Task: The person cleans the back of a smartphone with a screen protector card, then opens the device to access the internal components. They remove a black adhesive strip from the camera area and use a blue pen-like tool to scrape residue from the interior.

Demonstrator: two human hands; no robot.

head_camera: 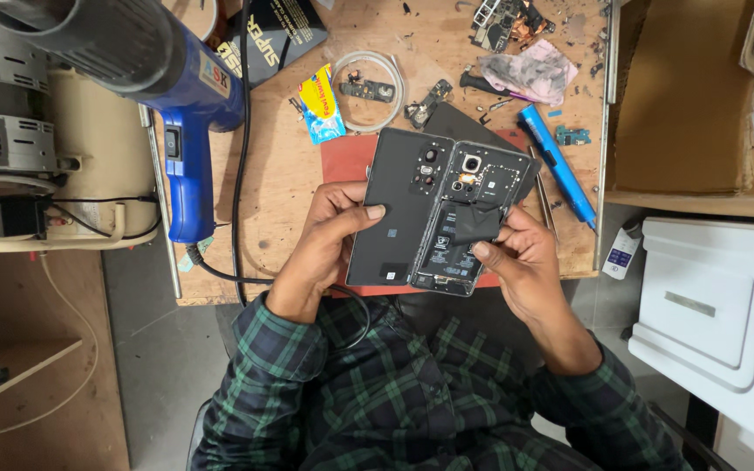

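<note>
Phone: an opened black phone (464, 222) is held above the near edge of the table (290, 187), its inner parts and a dark battery label facing up.
Back cover: the black back cover (401, 205) stands swung out to the left of the phone body, touching it along one long edge.
Left hand: the left hand (325, 244) grips the back cover, its fingers (368, 212) closed over the cover's left edge with the thumb on its face.
Right hand: the right hand (525, 262) pinches a black flap of film (475, 223) on the phone, thumb and forefinger closed on it.
Mat: a red mat (346, 157) lies under the phone on the table.
Packet: a small blue and yellow packet (320, 105) lies beyond the mat, just beside a coil of white cable (370, 91).
Screwdriver: a blue screwdriver (556, 161) lies slanted to the right of the phone.
Heat gun: a blue and black heat gun (176, 105) rests at the table's left side, its black cord running down the wood.
Box: a brown cardboard box (682, 96) stands to the right of the table; its contents cannot be seen.
Bottle: a small white bottle with a blue label (621, 249) lies beside the table's right edge.
</note>
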